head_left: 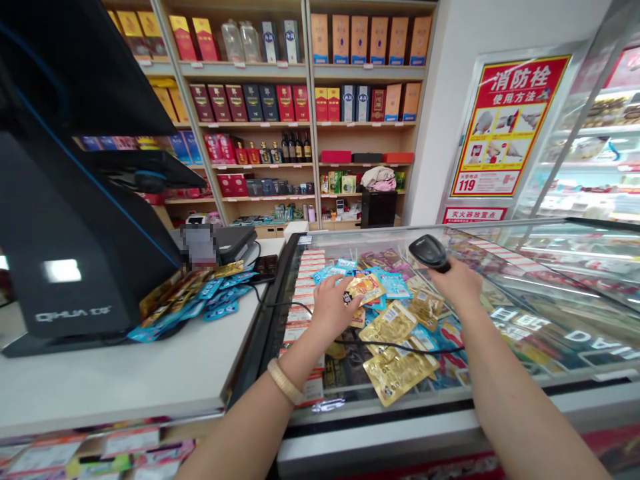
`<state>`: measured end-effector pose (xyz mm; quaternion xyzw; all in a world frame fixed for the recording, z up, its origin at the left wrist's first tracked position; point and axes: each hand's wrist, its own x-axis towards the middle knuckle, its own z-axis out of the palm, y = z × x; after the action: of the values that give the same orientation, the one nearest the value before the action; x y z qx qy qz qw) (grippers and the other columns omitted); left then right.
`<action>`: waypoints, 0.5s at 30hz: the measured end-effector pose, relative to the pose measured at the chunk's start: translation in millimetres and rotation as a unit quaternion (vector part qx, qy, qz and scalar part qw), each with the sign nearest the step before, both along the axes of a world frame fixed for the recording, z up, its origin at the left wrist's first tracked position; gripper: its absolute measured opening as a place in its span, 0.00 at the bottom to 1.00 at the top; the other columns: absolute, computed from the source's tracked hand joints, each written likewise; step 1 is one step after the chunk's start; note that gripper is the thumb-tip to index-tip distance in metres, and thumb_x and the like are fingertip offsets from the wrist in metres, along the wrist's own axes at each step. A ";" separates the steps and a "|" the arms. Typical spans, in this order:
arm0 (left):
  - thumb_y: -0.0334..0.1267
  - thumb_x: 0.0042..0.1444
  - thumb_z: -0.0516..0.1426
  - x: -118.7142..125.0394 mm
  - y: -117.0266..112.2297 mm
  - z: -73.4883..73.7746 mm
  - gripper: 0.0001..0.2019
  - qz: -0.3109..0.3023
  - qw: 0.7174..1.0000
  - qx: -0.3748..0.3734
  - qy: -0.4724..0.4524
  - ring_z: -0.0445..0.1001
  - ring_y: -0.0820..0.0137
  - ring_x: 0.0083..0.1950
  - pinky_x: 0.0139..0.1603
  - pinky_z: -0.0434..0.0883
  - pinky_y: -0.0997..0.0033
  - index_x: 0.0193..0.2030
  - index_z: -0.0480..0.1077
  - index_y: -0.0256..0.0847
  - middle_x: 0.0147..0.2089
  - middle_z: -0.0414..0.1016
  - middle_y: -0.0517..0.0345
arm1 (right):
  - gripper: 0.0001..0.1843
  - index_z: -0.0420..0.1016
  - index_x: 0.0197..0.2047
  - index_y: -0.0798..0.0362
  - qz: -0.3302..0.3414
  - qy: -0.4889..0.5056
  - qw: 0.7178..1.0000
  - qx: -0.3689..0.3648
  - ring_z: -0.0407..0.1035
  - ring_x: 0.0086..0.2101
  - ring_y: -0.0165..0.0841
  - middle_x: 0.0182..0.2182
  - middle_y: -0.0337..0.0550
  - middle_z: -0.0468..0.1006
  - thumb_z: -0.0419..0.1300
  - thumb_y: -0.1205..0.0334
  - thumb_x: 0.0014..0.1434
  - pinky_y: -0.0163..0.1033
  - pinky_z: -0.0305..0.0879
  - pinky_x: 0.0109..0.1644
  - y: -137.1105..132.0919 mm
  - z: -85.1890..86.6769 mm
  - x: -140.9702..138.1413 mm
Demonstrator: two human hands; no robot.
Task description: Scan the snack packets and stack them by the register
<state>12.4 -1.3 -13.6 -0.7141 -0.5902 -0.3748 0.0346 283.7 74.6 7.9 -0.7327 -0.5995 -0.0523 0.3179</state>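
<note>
My right hand (pixel 459 285) is wrapped round the handle of a black barcode scanner (pixel 428 252), its head tilted to the left above the freezer's glass top. A black cable (pixel 385 345) runs across the glass beneath my forearms. My left hand (pixel 333 305), with a beige band at the wrist, grips the left edge of a gold and orange snack packet (pixel 369 287). Beneath and around that packet lies a loose pile of blue packets (pixel 396 285) and gold foil packets (pixel 400 379). Part of the left fingertips is hidden behind the hand.
On the left, a white counter (pixel 150 387) carries a large black checkout terminal (pixel 85 267) and another heap of blue and gold packets (pixel 220 297). The glass-topped freezer (pixel 530 293) stretches to the right. Shelves (pixel 250 70) of boxes and bottles line the back wall.
</note>
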 end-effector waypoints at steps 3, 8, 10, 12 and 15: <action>0.41 0.56 0.58 -31.1 -16.3 11.7 0.15 -0.004 0.997 0.080 -0.021 0.71 0.60 0.56 0.58 0.67 0.54 0.51 0.74 0.44 0.54 0.74 0.48 | 0.21 0.79 0.41 0.53 0.003 -0.013 1.000 0.001 0.75 0.38 0.51 0.34 0.55 0.82 0.59 0.46 0.52 0.49 0.64 0.41 0.3 -1.5 -1.9; 0.40 0.57 0.55 -126.1 -60.4 37.2 0.13 0.112 0.969 0.219 -0.017 0.73 0.61 0.51 0.56 0.67 0.56 0.46 0.74 0.43 0.48 0.75 0.49 | 0.24 0.78 0.44 0.51 0.031 -0.015 0.999 0.003 0.75 0.39 0.50 0.35 0.53 0.82 0.57 0.43 0.53 0.47 0.64 0.42 -4.9 0.1 -12.9; 0.42 0.55 0.56 -168.2 -79.1 43.5 0.14 0.209 0.949 0.235 -0.005 0.71 0.57 0.52 0.56 0.66 0.52 0.46 0.75 0.42 0.48 0.74 0.47 | 0.24 0.79 0.44 0.51 0.047 -0.026 0.999 0.005 0.75 0.39 0.49 0.36 0.52 0.82 0.57 0.43 0.53 0.45 0.64 0.42 -8.2 1.6 -19.4; 0.44 0.54 0.56 -205.0 -94.6 46.7 0.16 0.325 0.914 0.242 -0.003 0.69 0.53 0.52 0.55 0.64 0.45 0.47 0.75 0.40 0.48 0.73 0.44 | 0.23 0.79 0.44 0.50 0.059 -0.049 0.997 0.001 0.75 0.40 0.48 0.35 0.52 0.82 0.58 0.44 0.53 0.45 0.64 0.42 -11.4 2.6 -26.1; 0.47 0.53 0.56 -244.2 -109.3 48.4 0.19 0.438 0.869 0.231 0.002 0.63 0.46 0.56 0.54 0.58 0.35 0.48 0.74 0.41 0.51 0.69 0.42 | 0.23 0.78 0.46 0.49 0.074 -0.078 0.994 -0.001 0.75 0.39 0.47 0.34 0.50 0.82 0.58 0.45 0.53 0.44 0.64 0.43 -15.4 2.6 -34.4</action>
<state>-231.8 -110.6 34.8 -0.3550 -0.7387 -0.4454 0.3606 249.3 59.2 10.6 -0.6803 -0.6751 -0.0847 0.2724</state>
